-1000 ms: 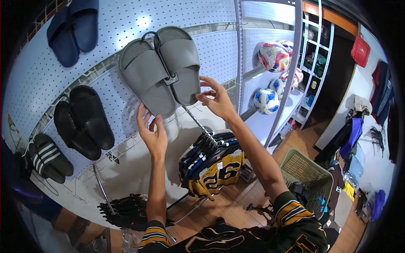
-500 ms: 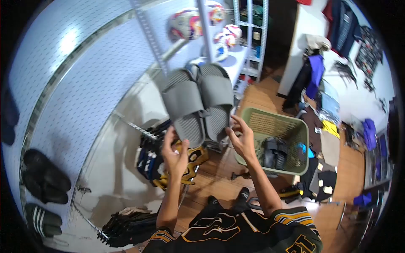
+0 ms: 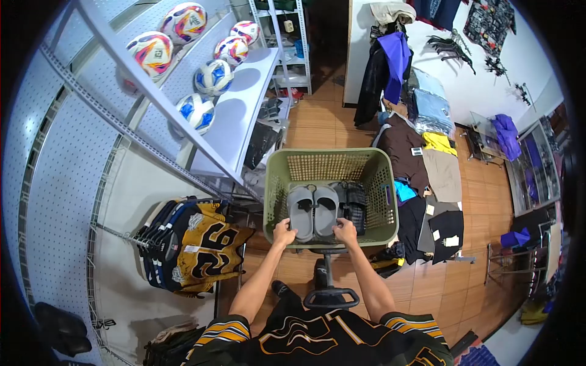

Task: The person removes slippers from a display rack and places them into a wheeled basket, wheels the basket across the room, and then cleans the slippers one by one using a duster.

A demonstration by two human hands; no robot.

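A pair of grey slide sandals (image 3: 313, 213) is inside the left part of a green plastic basket (image 3: 332, 157), heels toward me. My left hand (image 3: 285, 233) grips the heel edge of the left sandal, and my right hand (image 3: 345, 232) grips the heel edge of the right one. Both hands are closed at the basket's near rim. Beside the grey pair, on its right, lies a black pair of sandals (image 3: 352, 209). A black loop joins the grey sandals near their toes.
Left of the basket, jerseys (image 3: 204, 247) hang on a wall rail. A white shelf (image 3: 235, 107) with several balls stands at the upper left. Folded clothes (image 3: 403, 155) lie on the floor to the right. A black handle (image 3: 331, 298) is below the basket.
The grey sandals have moved away from the pegboard wall and down into the basket, with both hands still on them. The view has turned right and downward.
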